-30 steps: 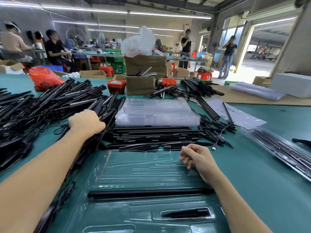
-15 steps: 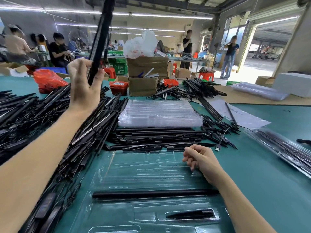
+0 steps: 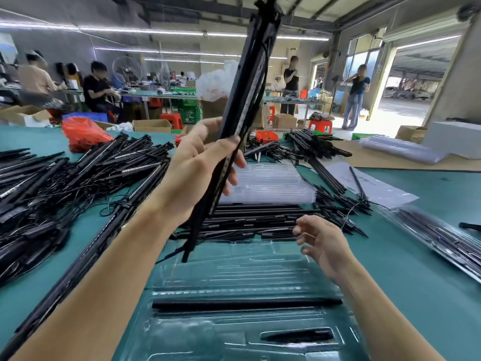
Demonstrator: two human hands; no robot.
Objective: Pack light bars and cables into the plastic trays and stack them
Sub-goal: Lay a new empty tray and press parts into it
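My left hand (image 3: 197,168) grips a long black light bar (image 3: 247,95) with its cable and holds it steeply tilted, lower end over the far edge of the clear plastic tray (image 3: 234,272) in front of me. One black bar (image 3: 247,303) lies across that tray, and a small black part (image 3: 296,336) sits in a pocket nearer me. My right hand (image 3: 325,243) hovers above the tray's right side, fingers spread and holding nothing. A big heap of black light bars and cables (image 3: 78,178) covers the table at my left.
A stack of clear trays (image 3: 268,183) sits beyond a row of black rods (image 3: 247,220). Black stakes (image 3: 338,204) fan out to the right. A filled tray (image 3: 442,238) lies at the far right. Cardboard boxes and people stand behind the green table (image 3: 416,269).
My left hand picked a light bar out of the heap, lifted it and swung it rightward over the tray. My right hand rose off the tray and its fingers spread open.
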